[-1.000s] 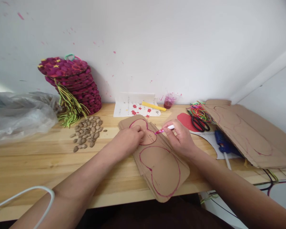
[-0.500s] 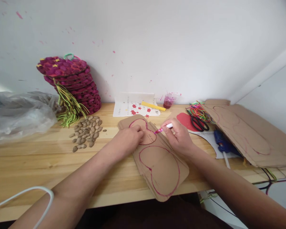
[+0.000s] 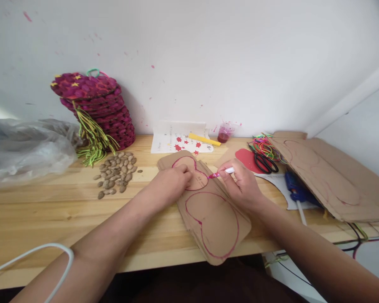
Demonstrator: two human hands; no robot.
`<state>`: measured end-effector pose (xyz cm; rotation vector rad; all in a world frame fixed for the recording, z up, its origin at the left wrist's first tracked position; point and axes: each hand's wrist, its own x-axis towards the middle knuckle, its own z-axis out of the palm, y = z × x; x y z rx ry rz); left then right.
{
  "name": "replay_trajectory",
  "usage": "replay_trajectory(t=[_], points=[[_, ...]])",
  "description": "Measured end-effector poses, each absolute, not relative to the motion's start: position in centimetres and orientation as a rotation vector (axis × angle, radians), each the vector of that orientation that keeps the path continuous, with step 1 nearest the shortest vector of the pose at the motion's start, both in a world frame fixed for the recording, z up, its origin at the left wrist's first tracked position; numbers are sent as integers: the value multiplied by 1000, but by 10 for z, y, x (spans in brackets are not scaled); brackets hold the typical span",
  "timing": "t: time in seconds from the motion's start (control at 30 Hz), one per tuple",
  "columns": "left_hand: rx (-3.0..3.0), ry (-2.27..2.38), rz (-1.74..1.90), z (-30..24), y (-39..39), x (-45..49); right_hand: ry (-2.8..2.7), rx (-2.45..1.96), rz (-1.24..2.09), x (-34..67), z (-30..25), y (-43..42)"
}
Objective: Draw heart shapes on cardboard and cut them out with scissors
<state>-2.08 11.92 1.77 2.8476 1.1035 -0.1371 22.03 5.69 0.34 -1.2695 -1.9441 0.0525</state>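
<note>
My right hand (image 3: 241, 185) pinches a white and magenta marker (image 3: 229, 170). Its tip touches the edge of a heart-shaped cardboard template (image 3: 199, 179) with small writing on it. Fingers curled, my left hand (image 3: 173, 182) presses the template down on a larger brown cardboard piece (image 3: 244, 225) and covers part of it. A magenta line runs along the template's edge. Nearer to me on the same cardboard is a heart outline drawn in magenta.
Pistachio-like shells (image 3: 116, 170) lie left of the cardboard. Behind them stand a woven purple basket (image 3: 113, 113) and a plastic bag (image 3: 28, 151). Black-handled scissors (image 3: 265, 163), a blue glue gun (image 3: 293, 187) and more cardboard (image 3: 334, 176) are at right. A cup (image 3: 224, 134) holds red liquid.
The marker tip has moved slightly right and down along the template's edge, together with my right hand. My left hand stays on the template.
</note>
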Motion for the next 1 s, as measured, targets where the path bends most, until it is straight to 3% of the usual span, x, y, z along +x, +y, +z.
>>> replay_trajectory(t=[0.43, 0.77, 1.0], points=[[2844, 1094, -107, 12, 122, -23, -1985, -1222, 67, 214, 9, 44], [2868, 1079, -102, 15, 120, -23, -1802, -1359, 358, 221, 6, 55], [2873, 1098, -99, 13, 120, -21, -1814, -1396, 384, 229, 6, 75]])
